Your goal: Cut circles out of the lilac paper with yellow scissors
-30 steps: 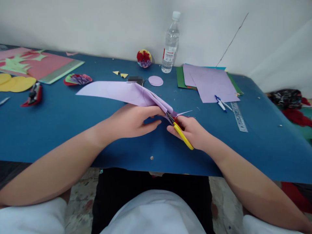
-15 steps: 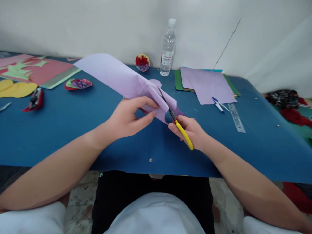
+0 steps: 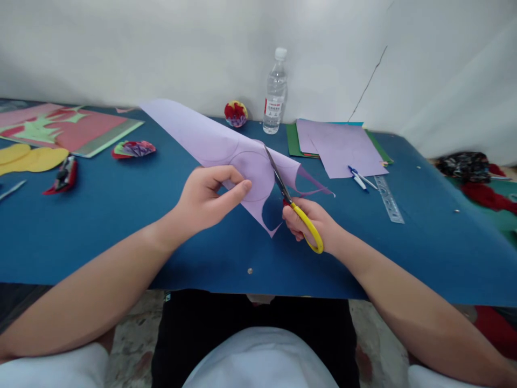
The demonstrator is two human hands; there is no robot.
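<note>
A curled sheet of purple paper point(image 3: 214, 137) with circles drawn on it is raised above the table. My left hand point(image 3: 214, 196) pinches its near edge between thumb and fingers. Yellow-handled scissors point(image 3: 305, 218) are gripped in my right hand point(image 3: 311, 221), their blades pointing up and away along the edge of a drawn circle. To the right of the blades a cut strip of the sheet juts out, and a curved notch shows at its lower corner. Whether the blades are fully closed I cannot tell.
Behind stand a water bottle point(image 3: 276, 91) and a folded paper ball point(image 3: 236, 113). On the right lie stacked purple sheets point(image 3: 343, 148), pens point(image 3: 358, 179) and a clear ruler point(image 3: 389, 199). Toward the left are a stapler point(image 3: 64, 175), yellow paper circles point(image 3: 40, 160), a folded paper piece point(image 3: 133, 149) and pink sheets point(image 3: 91, 121).
The paper has opened out flatter, so its drawn circle and notched corner now show. The left hand and the sheet have shifted slightly left; the scissors remain at the sheet.
</note>
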